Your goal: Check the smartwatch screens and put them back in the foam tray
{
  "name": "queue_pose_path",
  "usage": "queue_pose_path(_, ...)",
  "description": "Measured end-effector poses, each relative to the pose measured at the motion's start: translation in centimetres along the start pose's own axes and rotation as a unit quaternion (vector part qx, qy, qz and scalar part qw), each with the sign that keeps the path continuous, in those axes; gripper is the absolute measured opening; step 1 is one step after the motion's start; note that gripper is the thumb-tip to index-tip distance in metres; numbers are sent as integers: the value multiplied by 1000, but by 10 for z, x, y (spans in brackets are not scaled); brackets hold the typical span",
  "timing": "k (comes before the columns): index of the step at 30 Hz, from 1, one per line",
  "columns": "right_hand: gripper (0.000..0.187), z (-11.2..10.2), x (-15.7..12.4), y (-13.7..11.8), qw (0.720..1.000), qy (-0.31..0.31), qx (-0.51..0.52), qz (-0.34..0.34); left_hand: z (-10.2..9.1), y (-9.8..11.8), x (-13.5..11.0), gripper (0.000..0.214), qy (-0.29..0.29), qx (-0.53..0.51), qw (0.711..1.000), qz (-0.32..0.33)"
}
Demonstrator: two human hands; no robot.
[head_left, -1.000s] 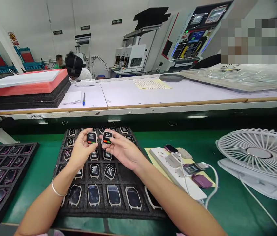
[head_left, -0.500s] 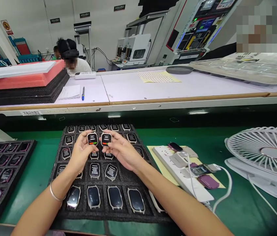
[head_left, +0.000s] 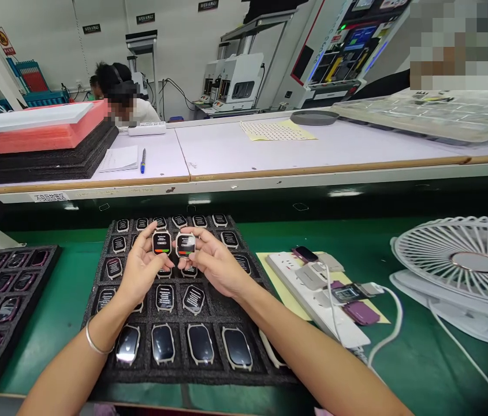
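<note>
The fingers of the left hand (head_left: 140, 274) grip a lit watch (head_left: 161, 243), those of the right hand (head_left: 222, 270) a second watch (head_left: 185, 246), both above the far half of the foam tray (head_left: 200, 375). The tray lies near the green desk's (head_left: 48, 300) front edge.

The table (head_left: 285, 232) is green. Over its far edge runs a long white shelf (head_left: 222, 156) with a brown strip (head_left: 269, 171) along the front edge. Behind is a white wall (head_left: 183, 40) with little black signs (head_left: 145, 18). Past the shelf's far edge stand white machines (head_left: 246, 72). Nearer its far right corner, a big machine (head_left: 334, 63) has blue and green lights.
</note>
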State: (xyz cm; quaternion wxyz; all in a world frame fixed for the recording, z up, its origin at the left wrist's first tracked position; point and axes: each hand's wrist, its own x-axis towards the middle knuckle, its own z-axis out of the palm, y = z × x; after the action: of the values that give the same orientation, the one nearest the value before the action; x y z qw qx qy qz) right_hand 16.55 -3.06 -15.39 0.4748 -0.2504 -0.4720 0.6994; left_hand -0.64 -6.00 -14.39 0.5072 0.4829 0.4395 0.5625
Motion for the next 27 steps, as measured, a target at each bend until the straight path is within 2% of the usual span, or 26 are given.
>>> queue_pose_path(9,40,1,-1,-3,1000,0,-10,-10,1,0,-1,49,-8,-2,1000,21)
queue_pose_path(27,47,0,-3,-5,1000,1,-17,-18,0,-1,-2,45,-16,-3,999,31)
